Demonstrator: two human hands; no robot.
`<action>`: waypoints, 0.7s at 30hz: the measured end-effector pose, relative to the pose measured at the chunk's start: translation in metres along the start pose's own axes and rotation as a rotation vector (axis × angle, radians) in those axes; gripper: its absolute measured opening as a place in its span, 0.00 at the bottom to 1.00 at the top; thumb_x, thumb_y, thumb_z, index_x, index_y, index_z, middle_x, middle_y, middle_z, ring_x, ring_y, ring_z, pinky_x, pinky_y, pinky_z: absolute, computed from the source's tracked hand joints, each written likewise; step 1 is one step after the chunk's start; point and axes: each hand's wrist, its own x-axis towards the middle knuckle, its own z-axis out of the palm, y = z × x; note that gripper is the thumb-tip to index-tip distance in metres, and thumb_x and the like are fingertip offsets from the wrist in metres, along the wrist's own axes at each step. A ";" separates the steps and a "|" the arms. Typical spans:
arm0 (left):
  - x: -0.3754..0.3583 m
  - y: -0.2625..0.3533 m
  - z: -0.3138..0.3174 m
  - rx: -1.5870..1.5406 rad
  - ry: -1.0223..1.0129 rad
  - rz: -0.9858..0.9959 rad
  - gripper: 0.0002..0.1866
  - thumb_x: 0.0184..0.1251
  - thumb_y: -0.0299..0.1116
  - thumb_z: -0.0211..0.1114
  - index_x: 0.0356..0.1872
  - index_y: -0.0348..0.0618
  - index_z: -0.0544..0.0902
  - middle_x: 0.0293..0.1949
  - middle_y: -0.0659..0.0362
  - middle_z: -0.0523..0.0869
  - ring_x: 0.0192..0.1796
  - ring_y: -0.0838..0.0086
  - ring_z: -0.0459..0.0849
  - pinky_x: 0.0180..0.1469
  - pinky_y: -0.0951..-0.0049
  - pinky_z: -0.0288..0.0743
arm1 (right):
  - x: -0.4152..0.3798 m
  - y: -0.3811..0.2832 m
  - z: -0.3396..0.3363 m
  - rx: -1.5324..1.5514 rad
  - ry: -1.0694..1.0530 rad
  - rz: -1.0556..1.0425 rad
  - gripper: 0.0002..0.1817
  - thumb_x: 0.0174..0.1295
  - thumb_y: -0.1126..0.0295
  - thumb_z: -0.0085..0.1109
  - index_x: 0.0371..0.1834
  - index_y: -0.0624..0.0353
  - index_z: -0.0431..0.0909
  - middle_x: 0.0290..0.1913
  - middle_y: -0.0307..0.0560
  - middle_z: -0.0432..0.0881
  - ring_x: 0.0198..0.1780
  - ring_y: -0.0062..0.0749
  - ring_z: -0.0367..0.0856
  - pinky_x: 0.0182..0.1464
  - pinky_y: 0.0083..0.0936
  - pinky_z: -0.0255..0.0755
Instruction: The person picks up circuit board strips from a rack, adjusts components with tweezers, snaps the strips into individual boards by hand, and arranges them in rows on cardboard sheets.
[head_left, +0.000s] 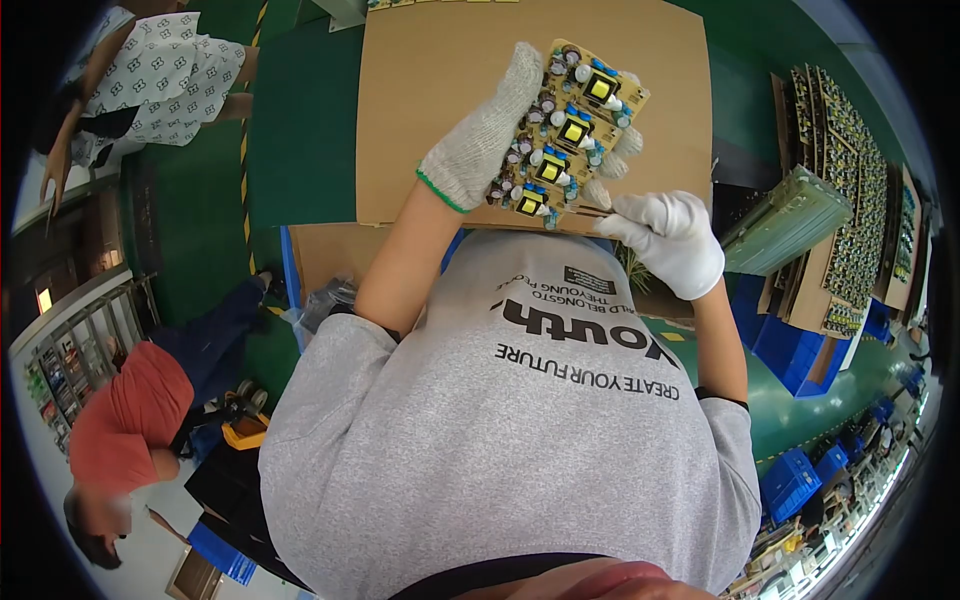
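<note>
My left hand (485, 135) clasped the circuit panel (562, 130) edgewise, presumably sparing its components; by the cardboard's (430, 110) near edge, my right hand (665, 240) pinched a thin item (588, 209).

Green factory floor (210, 195), yellow-and-black striped tape (246, 180) running along left side. Co-worker in white patterned clothing (165, 80), partly cut off, at upper left; second co-worker in red shirt (135, 390), dark trousers (222, 325), at lower left, near metal rack (75, 365) lined with goods too small to identify. Yellow-orange bin (243, 438) close by. Blue bins (790, 485) at lower right, near cluttered benches (850, 530) and bright light strip (905, 470). Crumpled plastic bag (328, 298) beside cardboard box (330, 250).
</note>
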 end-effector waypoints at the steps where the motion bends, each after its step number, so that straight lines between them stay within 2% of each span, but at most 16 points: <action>1: 0.000 0.000 -0.001 0.031 0.003 -0.004 0.38 0.69 0.63 0.39 0.62 0.37 0.69 0.50 0.44 0.81 0.45 0.61 0.86 0.43 0.60 0.84 | 0.000 0.001 0.001 0.154 -0.030 0.092 0.11 0.48 0.65 0.72 0.30 0.58 0.81 0.22 0.40 0.80 0.22 0.27 0.77 0.25 0.25 0.69; 2: -0.001 -0.001 -0.002 0.062 0.007 -0.007 0.37 0.70 0.62 0.40 0.62 0.36 0.70 0.49 0.44 0.81 0.45 0.62 0.86 0.43 0.61 0.84 | 0.001 0.002 0.003 0.307 -0.060 0.185 0.10 0.50 0.65 0.71 0.30 0.58 0.82 0.21 0.39 0.80 0.20 0.23 0.76 0.23 0.24 0.68; 3: -0.001 0.000 0.003 0.062 0.006 -0.007 0.37 0.70 0.62 0.40 0.62 0.36 0.70 0.49 0.44 0.81 0.45 0.62 0.86 0.43 0.61 0.84 | 0.000 0.008 0.007 0.307 -0.060 0.185 0.10 0.50 0.65 0.71 0.30 0.58 0.82 0.21 0.39 0.80 0.20 0.23 0.76 0.23 0.24 0.68; 6: 0.000 -0.001 0.022 0.227 0.192 0.028 0.36 0.71 0.61 0.40 0.60 0.36 0.71 0.48 0.45 0.82 0.44 0.63 0.86 0.43 0.63 0.84 | -0.006 0.034 0.019 1.061 -0.328 0.692 0.12 0.55 0.64 0.69 0.33 0.62 0.83 0.25 0.39 0.82 0.22 0.17 0.75 0.23 0.20 0.69; 7: 0.001 -0.002 0.019 0.224 0.191 0.030 0.36 0.71 0.61 0.40 0.60 0.36 0.71 0.48 0.45 0.82 0.44 0.63 0.86 0.43 0.63 0.84 | -0.008 0.038 0.016 1.059 -0.328 0.694 0.12 0.55 0.64 0.69 0.33 0.62 0.83 0.25 0.39 0.82 0.22 0.17 0.75 0.23 0.20 0.69; 10: 0.007 -0.008 -0.001 0.538 0.201 0.045 0.36 0.70 0.62 0.40 0.59 0.37 0.73 0.47 0.45 0.83 0.43 0.64 0.86 0.43 0.64 0.84 | -0.010 0.048 0.009 1.069 -0.560 0.886 0.13 0.58 0.62 0.66 0.31 0.63 0.83 0.26 0.40 0.82 0.25 0.16 0.76 0.23 0.17 0.69; 11: 0.008 -0.006 -0.004 0.537 0.206 0.051 0.36 0.70 0.62 0.40 0.59 0.37 0.73 0.47 0.45 0.83 0.43 0.64 0.86 0.43 0.64 0.84 | -0.009 0.046 0.008 1.065 -0.567 0.885 0.13 0.58 0.62 0.66 0.31 0.63 0.83 0.26 0.40 0.82 0.25 0.16 0.76 0.23 0.17 0.69; 14: 0.010 0.002 -0.014 0.127 0.125 -0.032 0.37 0.70 0.63 0.40 0.58 0.36 0.73 0.46 0.44 0.83 0.41 0.62 0.86 0.43 0.59 0.84 | -0.002 0.035 0.002 0.533 -0.336 0.860 0.15 0.57 0.58 0.65 0.32 0.62 0.83 0.26 0.44 0.83 0.24 0.24 0.79 0.24 0.22 0.70; 15: 0.009 0.004 -0.017 0.131 0.126 -0.024 0.37 0.70 0.63 0.40 0.58 0.36 0.73 0.46 0.44 0.83 0.41 0.62 0.86 0.43 0.59 0.84 | 0.000 0.039 0.007 0.530 -0.338 0.851 0.15 0.57 0.58 0.65 0.32 0.62 0.83 0.26 0.44 0.83 0.24 0.24 0.79 0.24 0.22 0.70; 18: 0.006 0.008 -0.028 -0.018 0.140 -0.010 0.39 0.69 0.65 0.37 0.59 0.36 0.71 0.46 0.43 0.82 0.42 0.58 0.85 0.42 0.53 0.84 | -0.001 0.069 0.044 -0.521 0.168 0.358 0.14 0.58 0.59 0.64 0.35 0.59 0.82 0.31 0.48 0.83 0.32 0.38 0.82 0.34 0.29 0.74; 21: 0.004 0.007 -0.035 -0.038 0.162 -0.030 0.39 0.69 0.64 0.36 0.58 0.36 0.72 0.42 0.43 0.83 0.39 0.57 0.86 0.41 0.51 0.83 | 0.001 0.084 0.059 -0.634 0.198 0.308 0.12 0.58 0.60 0.63 0.35 0.57 0.83 0.36 0.52 0.83 0.35 0.44 0.82 0.36 0.30 0.74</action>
